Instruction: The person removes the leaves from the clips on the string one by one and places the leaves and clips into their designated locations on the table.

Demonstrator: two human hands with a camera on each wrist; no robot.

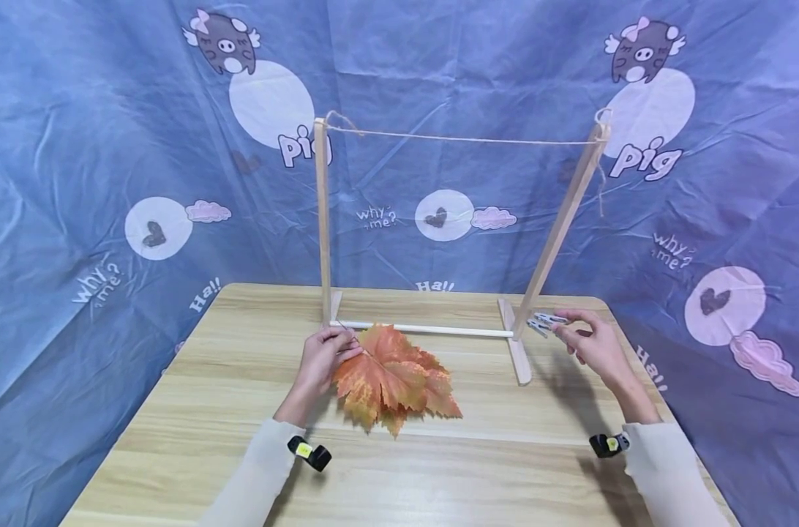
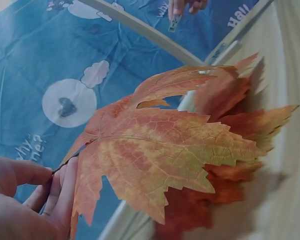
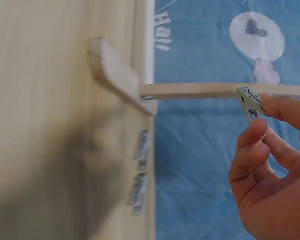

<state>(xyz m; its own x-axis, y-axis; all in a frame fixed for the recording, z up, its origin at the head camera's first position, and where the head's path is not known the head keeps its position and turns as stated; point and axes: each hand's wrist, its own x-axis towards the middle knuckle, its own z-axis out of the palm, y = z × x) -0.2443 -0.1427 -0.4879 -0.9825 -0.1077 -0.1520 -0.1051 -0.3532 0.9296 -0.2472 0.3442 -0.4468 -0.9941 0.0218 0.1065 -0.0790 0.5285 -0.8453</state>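
Observation:
By its thin dark stem, my left hand [image 1: 327, 355] pinches an orange autumn leaf [image 2: 160, 142], which is lifted and tilted over the table. Redder leaves [image 2: 190, 215] lie beneath it and are partly covered. On the other side, my right hand [image 3: 277, 175] pinches a small pale metal-sprung clothespin [image 3: 250, 102] between thumb and fingertips, beside the rack's right post. Two more clothespins [image 3: 139, 195] lie on the table below that hand.
A wooden rack [image 1: 322, 219] stands toward the back of the table [image 1: 406, 483]. Twine [image 1: 465, 137] runs between its post tops, and a white rod [image 1: 426, 329] joins the posts low down. A blue printed cloth [image 1: 386, 66] hangs behind.

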